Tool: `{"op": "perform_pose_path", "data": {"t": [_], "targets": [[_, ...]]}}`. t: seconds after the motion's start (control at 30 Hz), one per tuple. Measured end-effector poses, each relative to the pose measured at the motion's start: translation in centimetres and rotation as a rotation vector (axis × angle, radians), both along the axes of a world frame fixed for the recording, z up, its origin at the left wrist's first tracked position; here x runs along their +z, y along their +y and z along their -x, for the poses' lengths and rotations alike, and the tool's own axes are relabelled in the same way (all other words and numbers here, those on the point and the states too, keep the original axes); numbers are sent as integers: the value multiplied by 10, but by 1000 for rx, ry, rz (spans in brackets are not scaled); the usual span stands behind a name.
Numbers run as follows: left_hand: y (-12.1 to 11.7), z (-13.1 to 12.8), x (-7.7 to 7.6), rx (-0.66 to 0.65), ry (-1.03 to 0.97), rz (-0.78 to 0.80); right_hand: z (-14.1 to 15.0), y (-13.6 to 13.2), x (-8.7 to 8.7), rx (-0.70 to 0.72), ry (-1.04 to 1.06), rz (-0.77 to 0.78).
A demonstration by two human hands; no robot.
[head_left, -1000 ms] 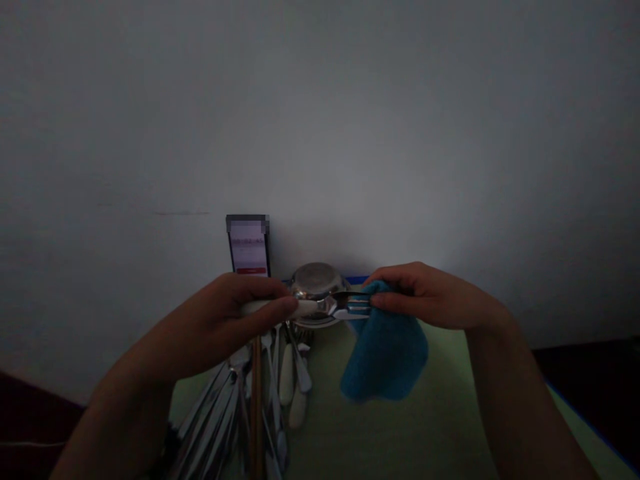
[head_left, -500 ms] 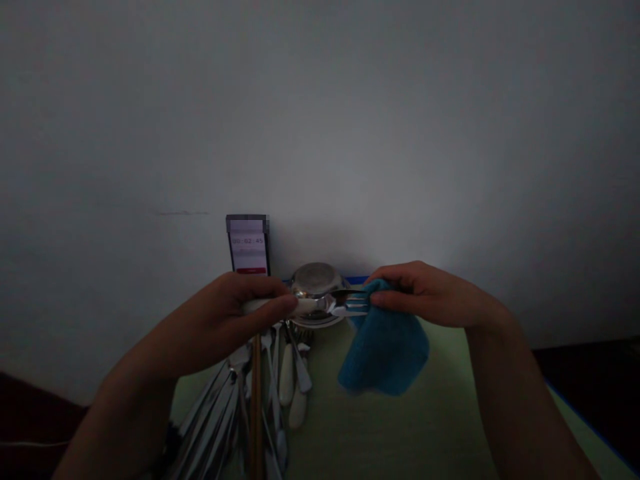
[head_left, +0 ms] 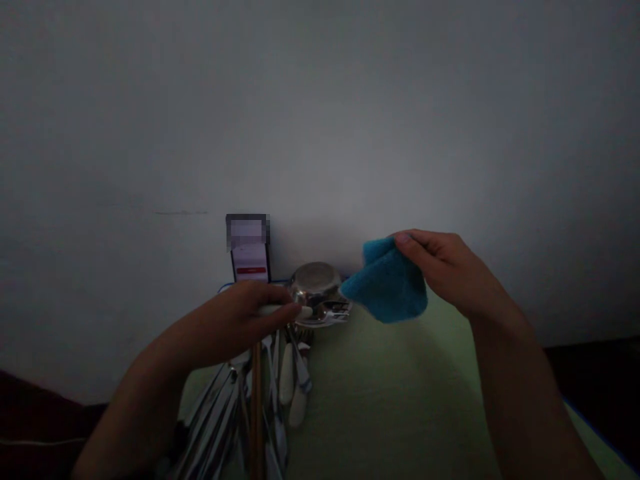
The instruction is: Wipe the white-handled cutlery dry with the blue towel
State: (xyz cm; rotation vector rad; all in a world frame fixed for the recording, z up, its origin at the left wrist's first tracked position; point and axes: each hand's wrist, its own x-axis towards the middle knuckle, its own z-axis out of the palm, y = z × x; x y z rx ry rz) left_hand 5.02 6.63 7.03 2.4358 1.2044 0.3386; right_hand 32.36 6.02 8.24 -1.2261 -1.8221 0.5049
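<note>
My left hand (head_left: pixel 255 311) is closed round the pale handle of a fork (head_left: pixel 333 315), whose metal tines point right. The fork is in front of an upside-down metal bowl (head_left: pixel 316 280). Pinched between the thumb and fingers of my right hand (head_left: pixel 445 263) is a blue cloth (head_left: pixel 393 287), which hangs in the air to the right of the tines, apart from them. Below my left hand lie several pieces of cutlery (head_left: pixel 215 413), along with wooden chopsticks (head_left: pixel 257 400) and pale-handled utensils (head_left: pixel 287 377).
A phone (head_left: pixel 251 257) stands upright against the grey wall (head_left: pixel 320 133), behind my left hand. The light green table (head_left: pixel 390 400) has a blue edge at the right and back. Dark areas lie beyond its sides.
My right hand has lifted the blue cloth up and away from the fork's tines, which now show bare. The left hand, still on the fork, has shifted slightly right and down.
</note>
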Motion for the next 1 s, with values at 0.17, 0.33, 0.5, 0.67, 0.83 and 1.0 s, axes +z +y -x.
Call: {"op": "perform_pose_path", "data": {"t": [0.17, 0.33, 0.5, 0.67, 0.83, 1.0], "targets": [[1, 1, -1, 18, -1, 8, -1, 0, -1, 163, -7, 161], [0, -4, 2, 6, 1, 6, 6, 2, 0, 159, -140, 162], [-3, -12, 9, -2, 16, 26, 29, 4, -1, 44, -288, -46], [-5, -16, 11, 57, -14, 108, 44, 3, -5, -57, -255, -140], [-7, -16, 13, 55, -21, 99, 47, 1, -6, -42, -175, -230], [-8, -17, 15, -20, -92, 135, 55, 3, -12, 155, -128, -242]]}}
